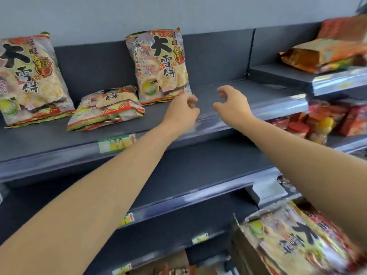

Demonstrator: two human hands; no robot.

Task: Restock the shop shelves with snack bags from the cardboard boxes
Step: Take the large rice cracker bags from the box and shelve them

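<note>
A rice-cracker snack bag (158, 66) stands upright against the back of the dark top shelf (248, 94). My left hand (183, 111) is at the bag's lower right corner, fingers curled, touching or just off it. My right hand (232, 105) hovers over the bare shelf to the right, fingers apart and holding nothing. A second bag (107, 108) lies flat to the left, and a third (27, 80) leans upright at the far left. Another of these bags (297, 241) sits in a cardboard box (241, 253) at the lower right.
A green price tag (117, 143) is on the shelf's front rail. The shelf below (198, 171) is bare. Red and orange snack packs (325, 54) lie on the neighbouring unit's upper shelf, with more red packs (321, 122) on the one below.
</note>
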